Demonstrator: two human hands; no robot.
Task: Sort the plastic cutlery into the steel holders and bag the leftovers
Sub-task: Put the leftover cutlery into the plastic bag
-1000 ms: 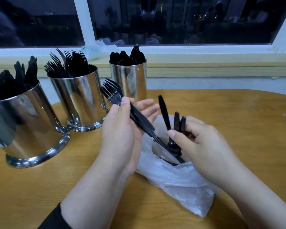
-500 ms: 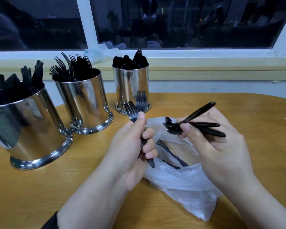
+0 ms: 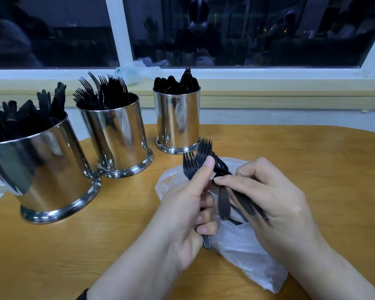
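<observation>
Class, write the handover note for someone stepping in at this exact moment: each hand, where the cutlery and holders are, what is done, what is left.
Left hand grips two black forks, tines up.
Right hand holds several black pieces, spoons apparently, over the clear plastic bag on the table.
Three steel holders stand at left: knife holder nearest, fork holder in the middle, spoon holder farthest. All already hold plenty.
Left: drop the forks into the fork holder, put the right hand's pieces in their holder, check the bag for more, then bag leftovers.
</observation>
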